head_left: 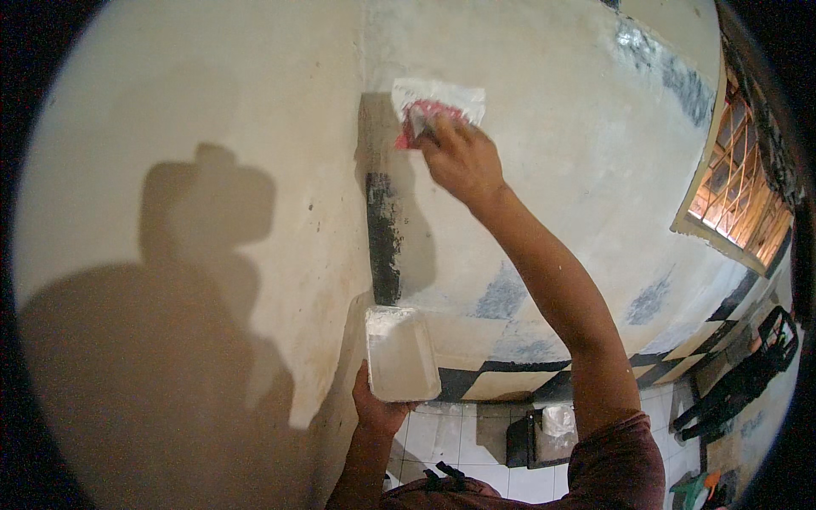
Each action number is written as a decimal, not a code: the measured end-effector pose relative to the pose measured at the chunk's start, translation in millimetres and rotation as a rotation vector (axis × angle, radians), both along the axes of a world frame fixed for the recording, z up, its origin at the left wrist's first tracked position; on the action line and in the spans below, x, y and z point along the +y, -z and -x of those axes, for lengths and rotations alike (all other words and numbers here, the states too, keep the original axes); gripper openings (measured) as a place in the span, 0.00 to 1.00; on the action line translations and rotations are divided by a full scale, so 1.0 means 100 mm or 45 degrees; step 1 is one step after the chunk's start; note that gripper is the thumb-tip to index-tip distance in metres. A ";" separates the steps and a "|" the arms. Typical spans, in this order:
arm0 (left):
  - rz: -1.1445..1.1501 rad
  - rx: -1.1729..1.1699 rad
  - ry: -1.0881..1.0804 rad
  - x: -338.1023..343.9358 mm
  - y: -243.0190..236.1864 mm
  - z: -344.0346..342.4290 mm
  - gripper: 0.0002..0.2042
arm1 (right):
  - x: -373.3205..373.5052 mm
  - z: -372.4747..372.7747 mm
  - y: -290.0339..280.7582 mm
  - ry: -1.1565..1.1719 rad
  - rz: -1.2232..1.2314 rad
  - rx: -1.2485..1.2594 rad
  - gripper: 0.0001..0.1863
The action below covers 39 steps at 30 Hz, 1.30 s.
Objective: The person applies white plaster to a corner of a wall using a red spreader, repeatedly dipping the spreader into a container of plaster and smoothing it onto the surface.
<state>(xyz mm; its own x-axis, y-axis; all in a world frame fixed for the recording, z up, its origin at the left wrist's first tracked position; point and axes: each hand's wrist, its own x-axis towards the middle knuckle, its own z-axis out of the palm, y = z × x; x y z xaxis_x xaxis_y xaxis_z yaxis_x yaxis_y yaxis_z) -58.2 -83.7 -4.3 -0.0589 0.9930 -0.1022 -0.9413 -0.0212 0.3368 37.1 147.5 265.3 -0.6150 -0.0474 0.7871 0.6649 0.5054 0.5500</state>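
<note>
The right hand [469, 163], upper centre, is closed in a pinch round the lower edge of a thin red-and-white spreader [432, 109] that lies close to the wall [527, 212]; how much of its white is coating I cannot tell. For a smooth skim, I would keep the blade at a low, even slant, press lightly and overlap each stroke, easing off near the corner so no ridge forms.

Below centre, the left hand [378, 410] is curled about the lower left of a shallow rectangular tray [405, 361], round-cornered, with chalky white paste [389, 318] crusted along its upper end. Held level and near the work, it should catch drips.

Around them the wall is matte cream, with cloudy grey-blue patches [500, 293] and a flaking black strip [384, 242] beside the corner; glossy pale floor tiles [438, 433] show lower down.
</note>
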 end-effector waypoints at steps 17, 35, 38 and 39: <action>-0.310 -0.417 0.221 0.46 0.17 -0.80 0.30 | 0.09 -1.17 1.13 -0.114 -0.014 -0.321 0.24; -0.021 0.074 0.158 0.53 0.54 -0.81 0.29 | 0.43 -1.35 2.84 -0.071 0.420 -0.409 0.29; -0.129 -0.060 0.174 0.60 0.66 -0.67 0.29 | 0.26 -0.99 2.39 -0.420 0.551 -0.366 0.25; -0.186 -0.098 0.219 0.62 0.69 -0.63 0.29 | 0.31 -0.91 2.26 -0.391 0.362 -0.506 0.23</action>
<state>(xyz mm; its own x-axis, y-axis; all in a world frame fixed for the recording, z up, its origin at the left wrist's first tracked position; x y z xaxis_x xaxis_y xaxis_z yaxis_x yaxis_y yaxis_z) 5.1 -22.0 -73.3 0.1145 0.9924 0.0458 -0.9581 0.0981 0.2692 128.3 178.6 39.3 -0.8576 -0.0913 0.5062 0.2340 0.8072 0.5419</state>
